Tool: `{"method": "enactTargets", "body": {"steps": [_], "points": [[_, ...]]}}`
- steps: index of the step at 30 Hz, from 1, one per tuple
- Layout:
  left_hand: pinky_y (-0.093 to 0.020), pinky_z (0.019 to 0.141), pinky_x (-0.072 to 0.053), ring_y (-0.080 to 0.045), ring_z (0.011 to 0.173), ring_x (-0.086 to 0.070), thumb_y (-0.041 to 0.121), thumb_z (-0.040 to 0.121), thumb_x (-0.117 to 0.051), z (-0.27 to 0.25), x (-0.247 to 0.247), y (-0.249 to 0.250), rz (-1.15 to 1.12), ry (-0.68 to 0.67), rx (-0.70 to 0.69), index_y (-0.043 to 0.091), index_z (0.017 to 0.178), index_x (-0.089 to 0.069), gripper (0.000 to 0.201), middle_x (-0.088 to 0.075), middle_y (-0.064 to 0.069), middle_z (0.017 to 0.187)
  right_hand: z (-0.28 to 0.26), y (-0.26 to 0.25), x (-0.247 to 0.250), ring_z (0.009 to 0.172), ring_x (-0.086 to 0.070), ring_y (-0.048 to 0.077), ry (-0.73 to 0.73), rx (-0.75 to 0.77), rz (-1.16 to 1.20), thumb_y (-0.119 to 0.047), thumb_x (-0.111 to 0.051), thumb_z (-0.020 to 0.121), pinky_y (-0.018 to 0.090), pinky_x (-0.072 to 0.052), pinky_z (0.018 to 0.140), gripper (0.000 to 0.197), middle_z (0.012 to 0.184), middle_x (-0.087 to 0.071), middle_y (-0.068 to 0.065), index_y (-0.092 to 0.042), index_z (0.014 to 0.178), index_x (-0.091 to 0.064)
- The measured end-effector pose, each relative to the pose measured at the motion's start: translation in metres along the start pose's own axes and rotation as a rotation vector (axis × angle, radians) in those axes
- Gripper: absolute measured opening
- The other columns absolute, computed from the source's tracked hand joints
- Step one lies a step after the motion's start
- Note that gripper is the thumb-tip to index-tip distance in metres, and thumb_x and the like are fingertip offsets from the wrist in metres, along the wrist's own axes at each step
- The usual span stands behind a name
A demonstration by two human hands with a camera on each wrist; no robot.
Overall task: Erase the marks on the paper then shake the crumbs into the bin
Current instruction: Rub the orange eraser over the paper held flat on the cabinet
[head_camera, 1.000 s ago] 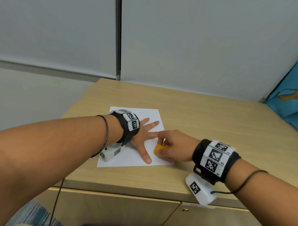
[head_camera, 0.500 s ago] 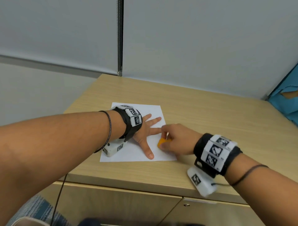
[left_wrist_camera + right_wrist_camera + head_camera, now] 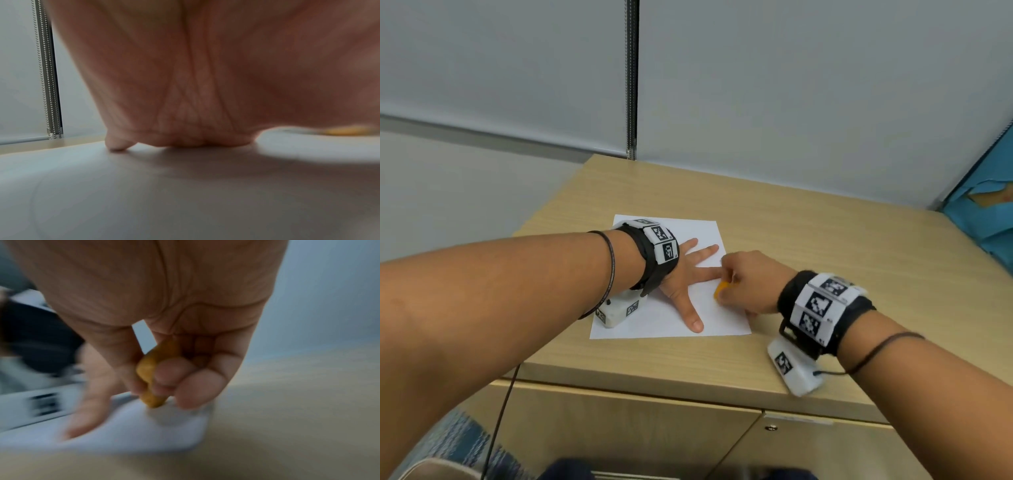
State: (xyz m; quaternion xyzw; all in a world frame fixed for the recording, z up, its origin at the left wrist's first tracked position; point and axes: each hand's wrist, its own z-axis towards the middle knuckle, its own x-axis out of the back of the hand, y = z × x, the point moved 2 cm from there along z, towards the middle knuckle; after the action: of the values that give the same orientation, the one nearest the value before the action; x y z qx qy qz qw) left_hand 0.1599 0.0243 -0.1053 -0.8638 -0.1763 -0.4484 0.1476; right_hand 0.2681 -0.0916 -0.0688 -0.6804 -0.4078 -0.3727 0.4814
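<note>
A white sheet of paper (image 3: 661,322) lies on the wooden cabinet top (image 3: 825,260). My left hand (image 3: 690,274) is spread flat on the sheet, fingers straight, pressing it down. My right hand (image 3: 743,284) pinches an orange eraser (image 3: 720,289) and holds its lower end against the paper near the sheet's right edge. In the right wrist view the eraser (image 3: 153,378) sits between thumb and curled fingers, its tip on the paper (image 3: 144,431). In the left wrist view the palm (image 3: 195,81) rests on the paper (image 3: 185,194), and the eraser (image 3: 347,131) shows as an orange blur. No marks are discernible on the sheet.
The cabinet stands against a grey wall with roller blinds and a bead chain (image 3: 631,85). A blue object (image 3: 986,212) lies at the right edge. Cabinet doors (image 3: 654,428) are below the front edge. No bin is visible.
My right hand and the eraser have shifted slightly away from me along the sheet's right side. The left hand stays spread on the paper.
</note>
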Motion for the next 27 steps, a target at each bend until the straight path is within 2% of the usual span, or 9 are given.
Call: {"method": "enactTargets", "body": {"steps": [2, 6, 8, 11, 14, 18, 22, 25, 27], "points": [[-0.068, 0.115, 0.005, -0.032, 0.145, 0.037, 0.086, 0.061, -0.067, -0.001, 0.0, 0.0, -0.002, 0.002, -0.004, 0.054, 0.153, 0.005, 0.122, 0.045, 0.009, 0.155, -0.004, -0.008, -0.01, 0.063, -0.059, 0.015, -0.045, 0.074, -0.033, -0.026, -0.064, 0.087, 0.032, -0.054, 0.065, 0.016, 0.086, -0.067, 0.004, -0.013, 0.097, -0.06], [-0.07, 0.113, 0.004, -0.032, 0.146, 0.035, 0.085, 0.06, -0.068, -0.002, 0.0, 0.002, -0.013, 0.011, 0.002, 0.056, 0.148, 0.02, 0.128, 0.043, 0.009, 0.155, 0.0, 0.004, 0.001, 0.065, -0.065, 0.02, -0.039, -0.036, 0.099, -0.03, -0.069, 0.088, 0.04, -0.059, 0.07, 0.024, 0.087, -0.072, 0.009, -0.012, 0.101, -0.06], [-0.069, 0.114, 0.004, -0.033, 0.145, 0.035, 0.086, 0.059, -0.068, -0.002, -0.001, 0.001, -0.007, 0.007, 0.01, 0.055, 0.15, 0.016, 0.127, 0.044, 0.009, 0.155, -0.001, -0.001, -0.004, 0.067, -0.063, 0.019, -0.033, 0.013, 0.056, -0.027, -0.066, 0.088, 0.037, -0.057, 0.068, 0.02, 0.089, -0.069, 0.007, -0.011, 0.099, -0.06], [-0.068, 0.116, 0.004, -0.032, 0.144, 0.038, 0.087, 0.055, -0.069, -0.003, 0.0, 0.002, 0.001, -0.011, 0.015, 0.056, 0.15, 0.014, 0.13, 0.046, 0.01, 0.153, -0.005, -0.005, -0.011, 0.058, -0.06, 0.016, -0.105, 0.057, 0.09, -0.028, -0.069, 0.087, 0.036, -0.057, 0.066, 0.019, 0.077, -0.067, 0.003, -0.014, 0.096, -0.06], [-0.069, 0.114, 0.005, -0.034, 0.145, 0.035, 0.087, 0.052, -0.069, -0.004, 0.0, 0.004, -0.004, 0.003, 0.027, 0.059, 0.145, 0.024, 0.134, 0.044, 0.01, 0.155, 0.002, 0.007, 0.0, 0.063, -0.063, 0.019, -0.032, -0.029, 0.114, -0.028, -0.069, 0.088, 0.039, -0.059, 0.069, 0.024, 0.087, -0.069, 0.008, -0.01, 0.099, -0.06], [-0.067, 0.115, 0.005, -0.036, 0.146, 0.033, 0.092, 0.051, -0.064, -0.008, 0.0, 0.006, 0.001, 0.006, 0.069, 0.056, 0.147, 0.021, 0.134, 0.042, 0.009, 0.156, 0.002, 0.005, -0.003, 0.067, -0.063, 0.018, -0.015, 0.018, 0.015, -0.03, -0.065, 0.09, 0.037, -0.059, 0.071, 0.019, 0.094, -0.065, 0.005, -0.016, 0.1, -0.056], [-0.067, 0.115, -0.003, -0.044, 0.15, 0.016, 0.095, 0.057, -0.057, -0.023, 0.007, 0.02, -0.035, 0.013, 0.135, 0.059, 0.145, 0.024, 0.124, 0.033, 0.002, 0.162, 0.001, 0.021, 0.009, 0.078, -0.073, 0.03, -0.036, -0.066, 0.002, -0.034, -0.062, 0.092, 0.044, -0.062, 0.071, 0.021, 0.091, -0.068, 0.006, -0.018, 0.104, -0.056], [-0.057, 0.117, -0.015, -0.044, 0.151, -0.003, 0.08, 0.076, -0.059, -0.044, 0.015, 0.024, -0.035, -0.051, 0.083, 0.057, 0.148, 0.02, 0.109, 0.031, 0.0, 0.163, 0.002, 0.022, 0.016, 0.086, -0.065, 0.025, 0.056, -0.07, -0.136, -0.036, -0.057, 0.094, 0.032, -0.05, 0.065, 0.023, 0.098, -0.063, 0.004, -0.018, 0.108, -0.057], [-0.051, 0.117, -0.019, -0.041, 0.151, -0.01, 0.076, 0.08, -0.058, -0.054, 0.016, 0.023, 0.009, -0.09, 0.07, 0.054, 0.15, 0.02, 0.107, 0.03, -0.001, 0.163, 0.004, 0.024, 0.016, 0.082, -0.061, 0.022, 0.087, -0.071, -0.121, -0.035, -0.057, 0.095, 0.03, -0.049, 0.064, 0.024, 0.098, -0.061, 0.003, -0.017, 0.111, -0.056]]}}
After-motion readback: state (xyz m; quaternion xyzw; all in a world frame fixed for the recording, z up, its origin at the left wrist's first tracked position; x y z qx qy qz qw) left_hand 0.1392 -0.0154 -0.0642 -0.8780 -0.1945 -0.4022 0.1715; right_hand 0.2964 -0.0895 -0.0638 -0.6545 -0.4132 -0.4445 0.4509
